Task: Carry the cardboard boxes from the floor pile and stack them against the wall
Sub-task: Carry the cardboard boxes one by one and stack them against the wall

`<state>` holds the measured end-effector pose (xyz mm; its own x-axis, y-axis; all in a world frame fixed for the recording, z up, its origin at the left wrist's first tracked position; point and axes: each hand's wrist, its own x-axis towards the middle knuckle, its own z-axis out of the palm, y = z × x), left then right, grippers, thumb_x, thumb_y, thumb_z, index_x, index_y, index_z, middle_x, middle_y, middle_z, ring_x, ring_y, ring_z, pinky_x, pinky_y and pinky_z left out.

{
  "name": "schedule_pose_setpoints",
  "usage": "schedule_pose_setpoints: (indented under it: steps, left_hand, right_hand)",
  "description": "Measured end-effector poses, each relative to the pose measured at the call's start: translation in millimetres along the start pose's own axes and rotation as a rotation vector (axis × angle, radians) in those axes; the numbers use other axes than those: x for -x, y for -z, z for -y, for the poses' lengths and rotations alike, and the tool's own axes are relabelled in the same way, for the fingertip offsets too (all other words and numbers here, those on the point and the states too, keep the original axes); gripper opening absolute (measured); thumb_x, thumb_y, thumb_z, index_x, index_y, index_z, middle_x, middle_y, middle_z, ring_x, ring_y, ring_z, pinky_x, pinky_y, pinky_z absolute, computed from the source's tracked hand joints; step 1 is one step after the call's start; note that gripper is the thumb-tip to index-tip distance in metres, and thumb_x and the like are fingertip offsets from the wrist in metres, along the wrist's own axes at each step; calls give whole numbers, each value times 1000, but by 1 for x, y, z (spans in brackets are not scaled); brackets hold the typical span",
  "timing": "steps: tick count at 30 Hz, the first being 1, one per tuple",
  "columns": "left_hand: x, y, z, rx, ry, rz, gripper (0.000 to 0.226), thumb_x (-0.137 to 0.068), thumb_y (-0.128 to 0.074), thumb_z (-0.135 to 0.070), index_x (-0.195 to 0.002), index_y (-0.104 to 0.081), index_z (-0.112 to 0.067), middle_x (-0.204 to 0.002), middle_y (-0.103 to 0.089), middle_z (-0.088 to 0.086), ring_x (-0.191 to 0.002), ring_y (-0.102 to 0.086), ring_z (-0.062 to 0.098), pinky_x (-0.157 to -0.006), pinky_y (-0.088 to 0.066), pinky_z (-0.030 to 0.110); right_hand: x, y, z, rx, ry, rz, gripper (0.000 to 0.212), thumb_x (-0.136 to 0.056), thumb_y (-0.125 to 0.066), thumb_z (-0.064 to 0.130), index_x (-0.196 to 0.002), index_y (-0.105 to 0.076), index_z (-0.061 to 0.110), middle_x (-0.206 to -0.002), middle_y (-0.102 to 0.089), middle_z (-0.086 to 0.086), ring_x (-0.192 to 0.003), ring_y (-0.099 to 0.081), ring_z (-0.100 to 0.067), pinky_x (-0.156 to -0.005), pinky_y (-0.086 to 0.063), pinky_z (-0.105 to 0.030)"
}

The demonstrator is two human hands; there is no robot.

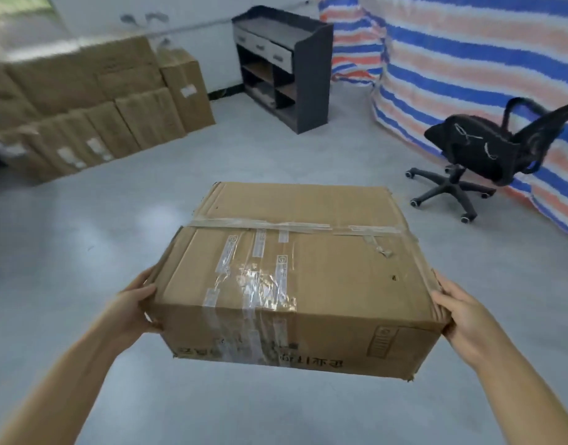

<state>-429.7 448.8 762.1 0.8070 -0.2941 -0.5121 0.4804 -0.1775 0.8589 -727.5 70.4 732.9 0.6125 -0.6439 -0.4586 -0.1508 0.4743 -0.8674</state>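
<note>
— Both hands, left hand [133,308] and right hand [462,317], grip the taped cardboard box [295,277] by its sides?
— Yes, held above the grey floor [83,252], stacked boxes [93,101] along the wall.

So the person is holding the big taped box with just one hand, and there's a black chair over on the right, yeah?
Not quite. The head view shows both hands on the taped box: the left hand grips its left side and the right hand grips its right side. The rest is right: a black chair stands over on the right.
</note>
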Motion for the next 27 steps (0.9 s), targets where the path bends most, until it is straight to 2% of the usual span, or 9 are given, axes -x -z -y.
schedule_pose_setpoints:
  steps: [3, 8, 10, 13, 14, 17, 19, 22, 27]
  left_hand:
    - [-9, 41, -6, 94, 14, -101, 44, -99, -33, -4, -135, -48, -24, -99, -57, -3, -83, -47, 20, -64, -43, 44]
    - [-31, 76, -8, 226, 63, -231, 42, -99, -32, -3, -127, -52, -27, -104, -57, -3, -87, -48, 22, -78, -41, 58]
    - [-48, 82, -12, 260, 91, -284, 42, -100, -30, -4, -127, -52, -29, -114, -54, -1, -89, -47, 23, -76, -41, 62]
    - [-82, 88, -21, 283, 108, -349, 43, -100, -29, -5, -131, -50, -28, -117, -52, 1, -87, -48, 23, -74, -42, 65]
    - [-94, 89, -25, 288, 110, -369, 44, -100, -29, -5, -132, -50, -27, -115, -53, 1, -86, -48, 23, -77, -41, 68]
    - [-129, 90, -41, 297, 125, -426, 43, -100, -29, -4, -130, -50, -28, -118, -52, 1, -91, -48, 26, -80, -37, 76]
    - [-152, 89, -52, 333, 118, -467, 43, -100, -30, -5, -130, -50, -28, -116, -54, 0, -95, -48, 27, -74, -42, 71]
    - [-184, 88, -65, 381, 124, -515, 42, -101, -29, -5, -129, -50, -28, -109, -57, -5, -94, -51, 26, -62, -49, 58]
    - [-226, 100, -75, 473, 155, -583, 41, -101, -27, -7, -126, -51, -30, -115, -57, -6, -101, -51, 29, -60, -49, 58]
  right_hand:
    - [-38, -58, 12, 63, -25, 85, 36, -99, -35, -1, -101, -62, 24, -91, -74, 16, -81, -69, 1, -57, -55, -15]
    - [-111, -131, 26, 155, -69, 186, 37, -100, -34, 0, -125, -56, 18, -104, -71, 9, -83, -70, -3, -60, -56, -17]
    - [-146, -158, 31, 198, -87, 215, 37, -100, -34, 0, -128, -55, 14, -97, -72, 9, -80, -70, -4, -60, -57, -18]
    - [-201, -200, 43, 266, -106, 257, 39, -100, -36, 1, -133, -52, 15, -110, -68, 1, -88, -68, -10, -63, -57, -25]
    - [-219, -214, 49, 277, -114, 275, 39, -100, -37, 1, -132, -53, 17, -110, -68, 0, -90, -67, -12, -62, -56, -26]
    - [-274, -254, 75, 303, -148, 353, 35, -98, -39, -2, -108, -62, 23, -88, -75, 9, -76, -72, -7, -52, -54, -20]
    - [-308, -282, 92, 332, -164, 395, 35, -98, -39, -1, -103, -62, 24, -84, -75, 12, -74, -71, -4, -50, -53, -19]
    - [-356, -325, 111, 379, -157, 433, 35, -98, -38, -2, -115, -59, 20, -86, -75, 12, -76, -71, -5, -53, -55, -19]
    - [-418, -402, 128, 466, -189, 501, 40, -98, -37, -1, -128, -55, 18, -88, -75, 11, -73, -71, -5, -50, -53, -17]
